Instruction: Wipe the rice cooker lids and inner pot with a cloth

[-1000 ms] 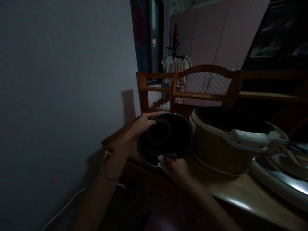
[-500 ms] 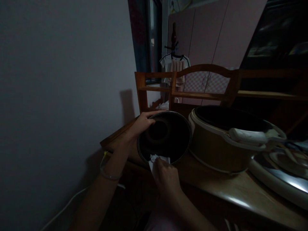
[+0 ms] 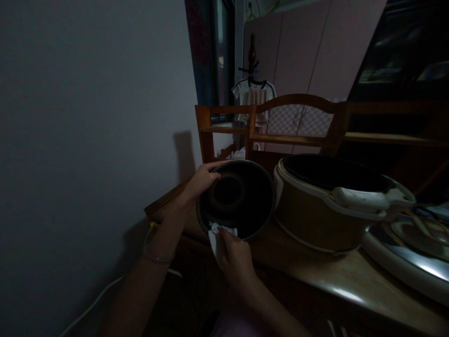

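Note:
A dark, round inner pot (image 3: pixel 245 199) is tilted so its mouth faces me, near the desk's left front edge. My left hand (image 3: pixel 201 182) grips its upper left rim, thumb inside and fingers behind. My right hand (image 3: pixel 235 255) is closed on a white tissue (image 3: pixel 216 241), which is pressed over the pot's lower front rim. Just right of the pot stands the rice cooker body (image 3: pixel 315 220), with a pale rim and handle and a dark opening on top. The pot's underside is hidden.
A cooker lid (image 3: pixel 410 252) with a shiny metal face lies at the right of the wooden desk (image 3: pixel 305 267). Behind rises a wooden shelf rail (image 3: pixel 294 99). The wall (image 3: pixel 98 117) closes off the left side. A white cable (image 3: pixel 94 302) hangs below the desk's left end.
My right hand and the tissue have slid left along the pot's lower rim. The pot and my left hand have shifted slightly left.

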Demonstrator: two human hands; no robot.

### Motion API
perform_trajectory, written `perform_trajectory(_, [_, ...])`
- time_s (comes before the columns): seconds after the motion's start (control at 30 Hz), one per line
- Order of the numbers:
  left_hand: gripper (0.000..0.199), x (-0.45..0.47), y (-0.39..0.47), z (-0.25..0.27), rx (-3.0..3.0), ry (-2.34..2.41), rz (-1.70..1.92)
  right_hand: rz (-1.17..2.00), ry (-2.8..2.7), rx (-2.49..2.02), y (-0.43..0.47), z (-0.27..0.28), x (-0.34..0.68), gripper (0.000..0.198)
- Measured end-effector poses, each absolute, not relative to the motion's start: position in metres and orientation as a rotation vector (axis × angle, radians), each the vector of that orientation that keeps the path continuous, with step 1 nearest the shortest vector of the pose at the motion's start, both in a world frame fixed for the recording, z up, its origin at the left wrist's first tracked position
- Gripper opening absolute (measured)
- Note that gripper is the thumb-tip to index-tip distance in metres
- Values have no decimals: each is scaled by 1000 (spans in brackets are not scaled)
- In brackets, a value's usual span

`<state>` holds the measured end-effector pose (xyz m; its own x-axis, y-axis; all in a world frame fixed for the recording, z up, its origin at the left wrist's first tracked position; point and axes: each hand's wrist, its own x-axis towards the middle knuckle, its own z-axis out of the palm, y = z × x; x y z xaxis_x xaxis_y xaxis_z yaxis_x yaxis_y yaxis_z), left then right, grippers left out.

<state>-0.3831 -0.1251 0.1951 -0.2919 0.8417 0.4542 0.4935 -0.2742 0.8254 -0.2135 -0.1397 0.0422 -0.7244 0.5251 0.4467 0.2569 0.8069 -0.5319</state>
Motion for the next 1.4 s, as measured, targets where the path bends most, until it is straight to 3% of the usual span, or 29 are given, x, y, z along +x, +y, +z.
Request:
perform_trajectory(0.2, [64,-396,-125,188,1609,1686,1640,445,-2468,-328,-126,36,-207,33])
perform_trajectory(0.53, [63,-449,-130,186,1837,1771,1486,138,-2456,-222,-110,31,-222,18])
perform_trajectory(0.73, [59,-410,-153,126,1274,2042,2214,187,-2488,-240,-108,37,-218,22])
perform_trajectory(0.93, [61,-337,-156,56,841,1874,2504,219,-2535,-244,-106,36,-213,24])
perform_trajectory(1.1, [42,-332,-149,52,652,1790,2644,338,-2561,-178,-106,32,-212,37])
perform_trajectory(1.4, [39,-345,-166,77,888,1885,2551,463,-2638,-177,-119,47,-214,37])
